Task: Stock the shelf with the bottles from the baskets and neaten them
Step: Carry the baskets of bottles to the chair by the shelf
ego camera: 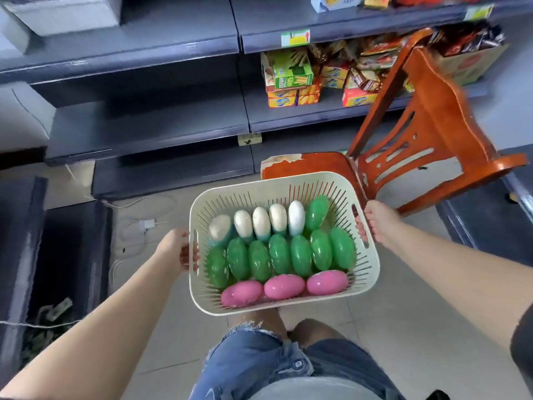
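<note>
Denim shorts (259, 368) below; hands grip basket (259, 189) (bottles (281, 252) inside).

- No lettering reads clearly anywhere.
- The price tags (295, 38) on the shelf edge (375, 30) are blurred.
- The print on the green box (292, 73) and the orange boxes (294, 99) is too small to read.

Only the caps of the bottles (281, 249) show — bodies and labels hidden in the basket (366, 272); shelf price tags (295, 38) blur unreadably.
</note>
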{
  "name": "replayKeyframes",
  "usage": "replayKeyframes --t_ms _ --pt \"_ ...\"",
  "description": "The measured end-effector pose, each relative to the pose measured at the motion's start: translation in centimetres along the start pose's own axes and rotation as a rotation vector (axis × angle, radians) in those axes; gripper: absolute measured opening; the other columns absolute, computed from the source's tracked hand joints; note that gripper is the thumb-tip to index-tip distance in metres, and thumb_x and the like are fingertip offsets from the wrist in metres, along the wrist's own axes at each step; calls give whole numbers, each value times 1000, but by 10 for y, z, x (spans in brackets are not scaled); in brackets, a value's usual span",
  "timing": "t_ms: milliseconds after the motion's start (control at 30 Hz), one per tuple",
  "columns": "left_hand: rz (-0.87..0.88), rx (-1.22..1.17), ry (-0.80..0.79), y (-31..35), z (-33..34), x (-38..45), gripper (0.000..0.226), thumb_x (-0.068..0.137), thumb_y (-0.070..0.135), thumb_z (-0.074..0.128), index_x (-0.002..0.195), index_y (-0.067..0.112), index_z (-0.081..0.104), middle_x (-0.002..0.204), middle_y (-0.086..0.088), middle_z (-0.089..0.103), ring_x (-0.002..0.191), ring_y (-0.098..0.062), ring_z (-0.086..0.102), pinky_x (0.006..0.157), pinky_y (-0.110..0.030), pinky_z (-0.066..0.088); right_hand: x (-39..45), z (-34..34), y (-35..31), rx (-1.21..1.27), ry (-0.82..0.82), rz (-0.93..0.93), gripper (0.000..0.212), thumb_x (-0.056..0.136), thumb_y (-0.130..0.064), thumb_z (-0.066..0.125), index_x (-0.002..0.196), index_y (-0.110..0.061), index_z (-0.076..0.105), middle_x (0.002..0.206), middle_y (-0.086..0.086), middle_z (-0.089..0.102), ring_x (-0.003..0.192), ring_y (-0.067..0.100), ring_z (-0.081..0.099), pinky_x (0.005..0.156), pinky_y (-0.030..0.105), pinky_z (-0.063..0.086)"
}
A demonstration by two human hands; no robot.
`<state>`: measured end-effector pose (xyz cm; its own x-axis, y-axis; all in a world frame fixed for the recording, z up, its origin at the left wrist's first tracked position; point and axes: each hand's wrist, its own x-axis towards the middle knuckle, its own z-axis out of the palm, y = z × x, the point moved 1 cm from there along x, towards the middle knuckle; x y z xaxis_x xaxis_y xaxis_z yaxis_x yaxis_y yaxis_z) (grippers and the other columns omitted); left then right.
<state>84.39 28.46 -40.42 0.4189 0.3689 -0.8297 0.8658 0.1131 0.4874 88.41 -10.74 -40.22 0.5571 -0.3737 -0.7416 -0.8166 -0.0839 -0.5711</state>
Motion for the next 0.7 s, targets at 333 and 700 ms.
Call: replayKeyframes --t_ms 333,700 --pt "-38 51 19 118 80 77 22 88 13 38 74 3 52 62 -11 50 51 -26 45 53 -34 44 97 -1 -88 82 84 102 22 76 -12 40 64 -1 54 58 13 49 47 23 44 50 26 41" --pt "-85 2 57 167 181 132 20 86 12 41 72 4 52 61 -10 50 51 -24 46 54 -34 44 222 -19 -135 -1 146 147 21 73 -17 43 62 -5 56 46 8 53 46 23 45 49 25 42"
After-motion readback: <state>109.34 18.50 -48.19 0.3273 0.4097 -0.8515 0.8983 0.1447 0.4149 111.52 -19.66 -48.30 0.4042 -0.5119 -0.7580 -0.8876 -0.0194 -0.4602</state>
